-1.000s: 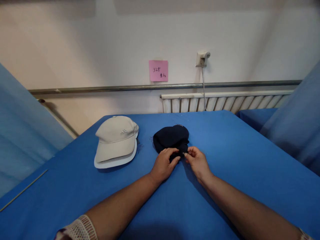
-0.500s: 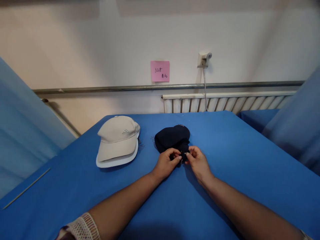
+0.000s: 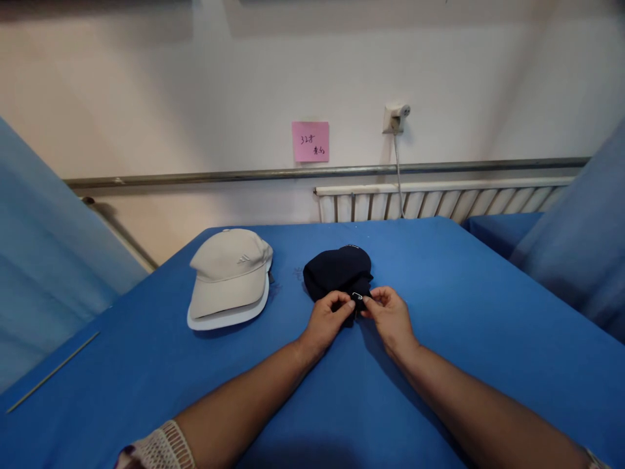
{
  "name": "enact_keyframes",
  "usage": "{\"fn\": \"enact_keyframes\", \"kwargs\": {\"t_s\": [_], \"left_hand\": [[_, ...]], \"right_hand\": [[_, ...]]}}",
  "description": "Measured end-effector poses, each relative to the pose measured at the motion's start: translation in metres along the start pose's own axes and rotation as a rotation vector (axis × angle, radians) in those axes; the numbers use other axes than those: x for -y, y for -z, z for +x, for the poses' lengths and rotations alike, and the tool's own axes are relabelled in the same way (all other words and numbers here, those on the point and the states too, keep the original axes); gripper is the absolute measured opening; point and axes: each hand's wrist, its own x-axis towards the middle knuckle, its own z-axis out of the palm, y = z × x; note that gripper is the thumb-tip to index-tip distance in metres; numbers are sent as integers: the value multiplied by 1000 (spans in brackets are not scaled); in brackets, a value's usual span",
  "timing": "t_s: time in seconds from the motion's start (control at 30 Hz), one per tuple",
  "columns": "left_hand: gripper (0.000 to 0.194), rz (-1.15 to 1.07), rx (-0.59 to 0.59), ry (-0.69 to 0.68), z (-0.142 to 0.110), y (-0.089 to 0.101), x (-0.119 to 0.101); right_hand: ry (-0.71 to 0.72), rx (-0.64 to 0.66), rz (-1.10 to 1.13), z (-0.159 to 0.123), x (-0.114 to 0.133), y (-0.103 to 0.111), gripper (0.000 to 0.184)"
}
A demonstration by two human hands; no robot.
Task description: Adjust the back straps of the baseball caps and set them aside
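Note:
A dark navy cap [image 3: 336,267] lies on the blue-covered table, its back strap end toward me. At that end a small shiny metal buckle [image 3: 357,296] shows between my fingertips. My left hand [image 3: 326,320] pinches the dark strap fabric just left of the buckle. From the right, my right hand [image 3: 392,320] pinches the strap at the buckle's other side. The fingertips partly hide the strap. Left of the navy cap sits a beige cap [image 3: 229,254], resting on a white cap [image 3: 229,321] whose brim shows beneath.
Along the table's left side lies a thin stick [image 3: 53,371]. Behind the table are a white radiator [image 3: 439,202], a metal rail [image 3: 234,176] and a wall socket [image 3: 394,120] with a cord. A pink note [image 3: 310,142] is on the wall; blue curtains [image 3: 43,260] flank the table.
The buckle now shows clearly between my fingertips, where before it was mostly covered. Both hands have shifted only slightly and still pinch the strap. The beige and white caps stay put.

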Motion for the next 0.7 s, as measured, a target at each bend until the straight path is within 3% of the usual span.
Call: {"fn": "enact_keyframes", "kwargs": {"t_s": [0.17,0.37,0.7], "left_hand": [[30,-61,-2,32,2,0,2],[23,-34,-77,51,3,-2,3],[18,-76,-101,105,2,-3,-2]], "right_hand": [[123,17,-99,0,3,2,20],[201,60,-210,-7,7,2,12],[395,99,-378,-11,9,7,7]]}}
